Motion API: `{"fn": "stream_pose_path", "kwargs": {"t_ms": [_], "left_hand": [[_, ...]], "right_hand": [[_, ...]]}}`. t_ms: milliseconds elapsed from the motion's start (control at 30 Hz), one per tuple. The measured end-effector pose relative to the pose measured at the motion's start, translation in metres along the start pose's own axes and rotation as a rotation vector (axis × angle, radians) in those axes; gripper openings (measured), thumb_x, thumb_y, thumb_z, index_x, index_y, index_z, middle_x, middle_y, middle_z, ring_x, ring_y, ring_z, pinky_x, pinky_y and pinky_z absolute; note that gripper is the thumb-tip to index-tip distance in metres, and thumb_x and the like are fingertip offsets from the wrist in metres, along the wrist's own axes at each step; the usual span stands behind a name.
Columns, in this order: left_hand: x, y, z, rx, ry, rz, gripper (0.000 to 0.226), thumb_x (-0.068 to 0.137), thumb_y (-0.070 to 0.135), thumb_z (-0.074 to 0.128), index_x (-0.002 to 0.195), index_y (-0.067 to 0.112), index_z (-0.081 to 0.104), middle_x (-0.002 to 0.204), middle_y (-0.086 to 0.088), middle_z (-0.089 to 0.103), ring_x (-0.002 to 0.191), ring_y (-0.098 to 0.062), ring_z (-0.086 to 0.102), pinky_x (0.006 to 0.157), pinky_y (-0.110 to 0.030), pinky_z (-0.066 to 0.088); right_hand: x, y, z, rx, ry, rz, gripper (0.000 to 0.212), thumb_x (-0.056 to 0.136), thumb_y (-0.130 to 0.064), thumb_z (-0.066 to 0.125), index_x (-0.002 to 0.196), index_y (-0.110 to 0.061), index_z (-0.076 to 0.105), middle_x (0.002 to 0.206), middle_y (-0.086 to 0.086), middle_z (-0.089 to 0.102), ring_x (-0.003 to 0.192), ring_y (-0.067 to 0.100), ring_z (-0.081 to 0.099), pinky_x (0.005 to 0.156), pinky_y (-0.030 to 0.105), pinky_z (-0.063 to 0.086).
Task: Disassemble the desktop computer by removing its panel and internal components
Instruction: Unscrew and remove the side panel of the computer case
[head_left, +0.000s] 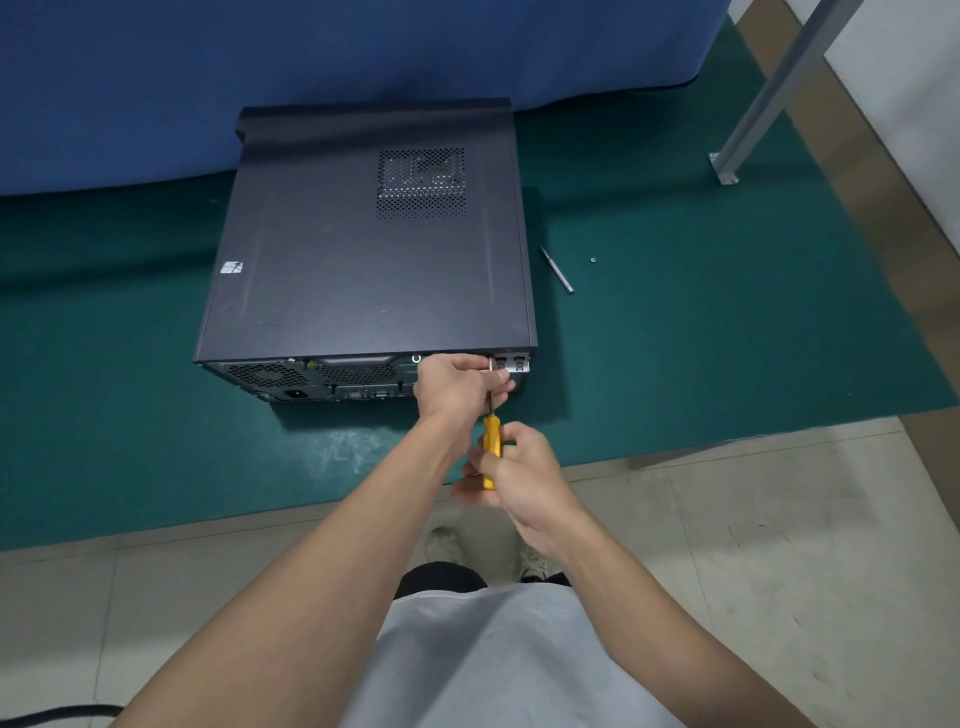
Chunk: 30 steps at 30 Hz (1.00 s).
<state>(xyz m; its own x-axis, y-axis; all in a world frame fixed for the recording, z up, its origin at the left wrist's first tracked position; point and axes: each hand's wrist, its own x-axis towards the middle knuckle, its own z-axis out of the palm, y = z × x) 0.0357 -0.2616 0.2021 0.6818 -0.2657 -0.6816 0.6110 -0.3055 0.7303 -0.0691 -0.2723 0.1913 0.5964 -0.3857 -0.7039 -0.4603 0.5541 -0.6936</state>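
1. Desktop computer (291, 382) is lying centre frame, side panel (337, 270) fitted.
2. Right hand (519, 478) is gripping the screwdriver (491, 447) handle; left hand (457, 387) is pinching its shaft at the rear face.
3. Judged: panel screw is being undone; lifting it clear follows.

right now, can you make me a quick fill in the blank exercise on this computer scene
1. The right hand grips a screwdriver by its ____ handle.
2. The left hand steadies its shaft against the computer, which lies on its ____.
3. A loose screw lies on the mat to the computer's ____.

Missing words: yellow; side; right.
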Motion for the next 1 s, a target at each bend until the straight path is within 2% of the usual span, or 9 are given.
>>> {"fn": "stream_pose_path", "kwargs": {"t_ms": [67,200,267,367,433,633,767,867,1000], "left_hand": [[0.0,0.001,0.002,0.001,0.021,0.0,0.013,0.085,-0.011,0.064,0.086,0.001,0.06,0.084,-0.018,0.07,0.068,-0.021,0.072,0.061,-0.025,0.06],[-0.002,0.002,0.001,-0.124,-0.079,-0.038,0.01,0.092,-0.012,0.052,0.09,-0.005,0.059,0.087,-0.022,0.068,0.075,-0.024,0.071,0.068,-0.025,0.06],[-0.003,0.0,-0.001,-0.142,-0.103,-0.039,0.009,0.092,-0.011,0.053,0.092,-0.004,0.059,0.091,-0.023,0.068,0.078,-0.025,0.071,0.07,-0.027,0.06],[-0.002,-0.001,0.0,0.028,0.015,0.018,0.01,0.085,-0.006,0.067,0.09,0.001,0.062,0.087,-0.018,0.071,0.074,-0.023,0.073,0.064,-0.028,0.06],[-0.002,-0.001,0.002,0.069,0.071,0.043,0.012,0.082,-0.005,0.071,0.089,0.0,0.064,0.086,-0.017,0.071,0.069,-0.021,0.073,0.062,-0.027,0.06],[-0.002,0.003,0.0,-0.127,-0.066,-0.034,0.014,0.091,-0.012,0.053,0.104,-0.009,0.057,0.09,-0.024,0.068,0.072,-0.025,0.07,0.064,-0.025,0.06],[-0.003,-0.001,-0.002,-0.043,-0.078,0.013,0.016,0.086,-0.009,0.063,0.102,-0.004,0.059,0.091,-0.021,0.069,0.079,-0.027,0.072,0.067,-0.028,0.06],[-0.001,-0.003,0.001,0.019,-0.049,0.029,0.019,0.084,-0.012,0.065,0.098,-0.003,0.058,0.09,-0.021,0.069,0.079,-0.028,0.073,0.067,-0.029,0.059],[0.0,-0.002,-0.002,-0.131,-0.167,-0.038,0.013,0.091,-0.016,0.049,0.09,-0.005,0.056,0.089,-0.023,0.069,0.079,-0.029,0.072,0.071,-0.029,0.06]], "right_hand": [[0.0,0.0,0.001,0.05,-0.037,0.013,0.007,0.093,-0.001,0.054,0.1,-0.001,0.052,0.087,0.02,0.06,0.062,0.024,0.067,0.063,0.037,0.057],[-0.004,-0.009,-0.012,0.295,-0.274,0.089,0.021,0.094,0.006,0.047,0.114,0.007,0.052,0.101,0.025,0.061,0.083,0.03,0.068,0.08,0.045,0.056],[-0.005,-0.011,-0.014,0.168,-0.212,0.054,0.022,0.092,0.007,0.051,0.114,0.005,0.051,0.096,0.022,0.063,0.077,0.027,0.07,0.077,0.042,0.058],[-0.006,-0.008,-0.009,-0.115,0.021,-0.015,0.024,0.086,0.005,0.062,0.104,-0.007,0.053,0.089,0.014,0.067,0.063,0.021,0.069,0.06,0.031,0.057],[-0.006,-0.005,-0.007,-0.145,0.099,-0.03,0.025,0.084,0.004,0.065,0.102,-0.009,0.053,0.087,0.012,0.069,0.062,0.02,0.069,0.058,0.03,0.057],[-0.008,-0.01,-0.021,0.232,-0.273,0.09,0.027,0.091,0.005,0.054,0.118,0.006,0.051,0.097,0.022,0.065,0.084,0.03,0.07,0.074,0.038,0.057],[-0.006,-0.005,-0.014,-0.073,-0.048,-0.024,0.034,0.083,0.005,0.065,0.114,-0.003,0.053,0.082,0.01,0.067,0.067,0.02,0.071,0.071,0.035,0.059],[-0.005,-0.001,-0.011,-0.135,0.026,-0.044,0.03,0.082,0.004,0.066,0.107,-0.008,0.055,0.086,0.01,0.07,0.067,0.021,0.071,0.066,0.03,0.058],[-0.007,-0.009,-0.023,0.25,-0.306,0.115,0.024,0.092,0.003,0.054,0.116,0.005,0.054,0.097,0.021,0.067,0.08,0.032,0.07,0.072,0.037,0.057]]}}
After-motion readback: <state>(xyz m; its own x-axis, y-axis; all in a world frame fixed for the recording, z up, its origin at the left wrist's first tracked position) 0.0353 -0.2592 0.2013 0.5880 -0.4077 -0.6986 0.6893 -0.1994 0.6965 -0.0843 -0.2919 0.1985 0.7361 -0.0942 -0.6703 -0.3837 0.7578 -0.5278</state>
